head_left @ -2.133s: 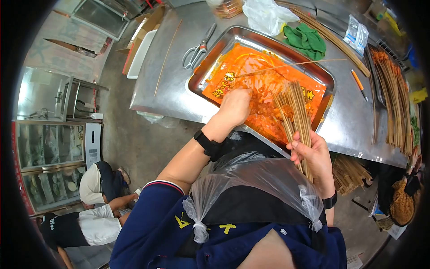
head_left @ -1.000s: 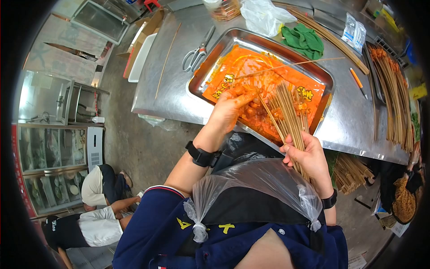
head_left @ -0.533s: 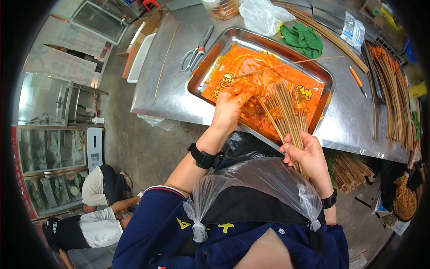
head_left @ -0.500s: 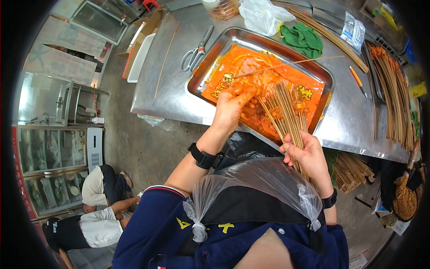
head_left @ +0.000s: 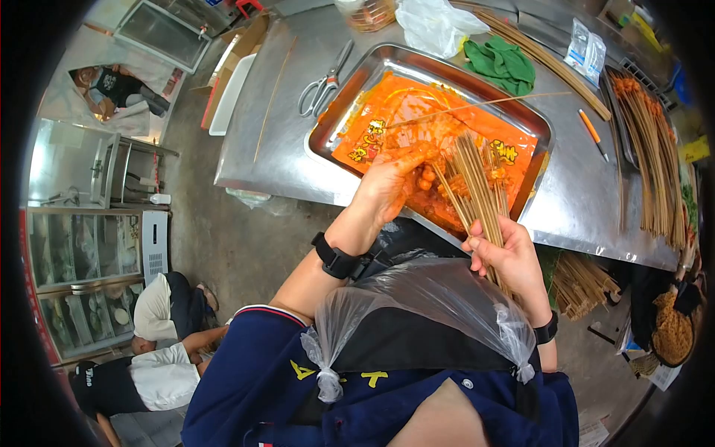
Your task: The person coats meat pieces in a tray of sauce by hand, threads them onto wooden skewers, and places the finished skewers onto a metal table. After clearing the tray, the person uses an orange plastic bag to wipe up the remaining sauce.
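Note:
My right hand (head_left: 504, 253) is closed round a thick bundle of thin wooden skewers (head_left: 479, 182). Their far ends carry orange-coated food pieces (head_left: 426, 179) lying in red-orange sauce. My left hand (head_left: 386, 182), its fingers smeared with sauce, is bent in beside those pieces; whatever its fingertips pinch blends into the orange. Under both lies a steel tray (head_left: 547, 134) holding an orange printed packet (head_left: 357, 153) and the sauce. One loose skewer (head_left: 514, 97) rests slantwise across the tray.
Scissors (head_left: 324, 88) and a single skewer (head_left: 274, 100) lie left of the tray. Behind it are a green cloth (head_left: 500, 65) and a white plastic bag (head_left: 436, 26). A pen (head_left: 593, 134) and many loaded skewers (head_left: 646, 156) are at right. Two people crouch at lower left.
My left hand has shifted slightly down and left, its fingers turning among the food pieces. My right hand keeps its hold. Another person now shows through the curtain opening at upper left.

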A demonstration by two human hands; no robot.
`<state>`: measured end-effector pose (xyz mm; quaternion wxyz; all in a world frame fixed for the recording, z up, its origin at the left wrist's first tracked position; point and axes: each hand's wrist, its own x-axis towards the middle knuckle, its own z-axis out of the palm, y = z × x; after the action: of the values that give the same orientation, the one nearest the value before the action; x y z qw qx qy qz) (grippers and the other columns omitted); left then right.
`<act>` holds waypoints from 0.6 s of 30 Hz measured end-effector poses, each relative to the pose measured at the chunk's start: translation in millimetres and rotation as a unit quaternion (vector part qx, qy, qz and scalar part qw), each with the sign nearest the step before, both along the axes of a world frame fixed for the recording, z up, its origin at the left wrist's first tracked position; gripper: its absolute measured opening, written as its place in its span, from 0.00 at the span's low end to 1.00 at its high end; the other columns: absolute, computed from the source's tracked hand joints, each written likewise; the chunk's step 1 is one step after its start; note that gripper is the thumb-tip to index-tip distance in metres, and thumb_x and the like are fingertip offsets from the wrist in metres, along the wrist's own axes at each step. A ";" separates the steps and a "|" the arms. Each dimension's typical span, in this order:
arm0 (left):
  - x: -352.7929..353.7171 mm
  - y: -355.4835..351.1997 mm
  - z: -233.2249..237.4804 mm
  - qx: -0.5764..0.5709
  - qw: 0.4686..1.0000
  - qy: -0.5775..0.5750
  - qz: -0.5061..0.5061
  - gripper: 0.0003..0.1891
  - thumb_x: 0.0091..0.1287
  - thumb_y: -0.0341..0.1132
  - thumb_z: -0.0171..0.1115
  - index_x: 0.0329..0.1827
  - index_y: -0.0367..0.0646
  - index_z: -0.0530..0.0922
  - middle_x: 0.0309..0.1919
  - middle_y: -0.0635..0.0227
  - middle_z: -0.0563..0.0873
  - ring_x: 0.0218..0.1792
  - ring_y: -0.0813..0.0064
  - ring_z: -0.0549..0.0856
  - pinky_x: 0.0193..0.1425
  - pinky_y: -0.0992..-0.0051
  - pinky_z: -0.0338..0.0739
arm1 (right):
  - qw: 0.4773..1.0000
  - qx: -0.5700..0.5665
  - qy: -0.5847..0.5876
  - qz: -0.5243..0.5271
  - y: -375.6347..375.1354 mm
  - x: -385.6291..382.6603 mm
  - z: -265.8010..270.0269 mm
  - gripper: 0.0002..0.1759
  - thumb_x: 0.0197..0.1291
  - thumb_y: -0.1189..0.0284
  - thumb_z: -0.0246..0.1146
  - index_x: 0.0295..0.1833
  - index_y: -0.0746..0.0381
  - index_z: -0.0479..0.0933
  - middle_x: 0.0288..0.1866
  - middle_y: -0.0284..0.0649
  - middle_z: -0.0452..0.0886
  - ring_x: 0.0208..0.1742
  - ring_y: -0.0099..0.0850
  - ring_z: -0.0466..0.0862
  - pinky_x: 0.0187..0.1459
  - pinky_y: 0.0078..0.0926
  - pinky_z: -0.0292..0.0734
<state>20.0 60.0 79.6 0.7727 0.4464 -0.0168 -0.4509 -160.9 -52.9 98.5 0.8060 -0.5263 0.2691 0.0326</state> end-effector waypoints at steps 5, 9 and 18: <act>-3.2 4.2 -7.8 -0.029 0.996 -0.085 -0.015 0.12 0.63 0.31 0.55 0.47 0.35 0.74 0.37 0.64 0.82 0.32 0.76 0.79 0.35 0.78 0.76 | 1.000 0.005 -0.004 -0.013 -0.3 -0.2 -1.4 0.07 0.57 0.79 0.55 0.42 0.65 0.70 0.31 0.40 0.78 0.21 0.18 0.75 0.21 0.13 0.70; -14.9 2.2 -14.4 -0.006 0.991 -0.134 -0.023 0.09 0.63 0.31 0.55 0.42 0.36 0.77 0.34 0.66 0.82 0.29 0.77 0.79 0.33 0.79 0.74 | 1.000 0.008 -0.009 -0.022 -0.5 0.3 -1.5 0.06 0.57 0.79 0.55 0.41 0.65 0.70 0.30 0.40 0.78 0.21 0.18 0.75 0.21 0.13 0.70; -5.4 8.7 -7.1 0.106 0.979 -0.173 -0.013 0.10 0.64 0.35 0.55 0.42 0.39 0.77 0.32 0.70 0.81 0.29 0.81 0.78 0.31 0.83 0.71 | 0.998 0.021 -0.011 -0.056 -2.4 -1.6 1.7 0.07 0.56 0.78 0.57 0.41 0.65 0.70 0.30 0.40 0.79 0.21 0.19 0.76 0.21 0.13 0.70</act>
<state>14.6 68.7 72.5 0.7008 0.5965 -0.1083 -0.3760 -162.5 -55.3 100.2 0.8201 -0.4941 0.2884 -0.0126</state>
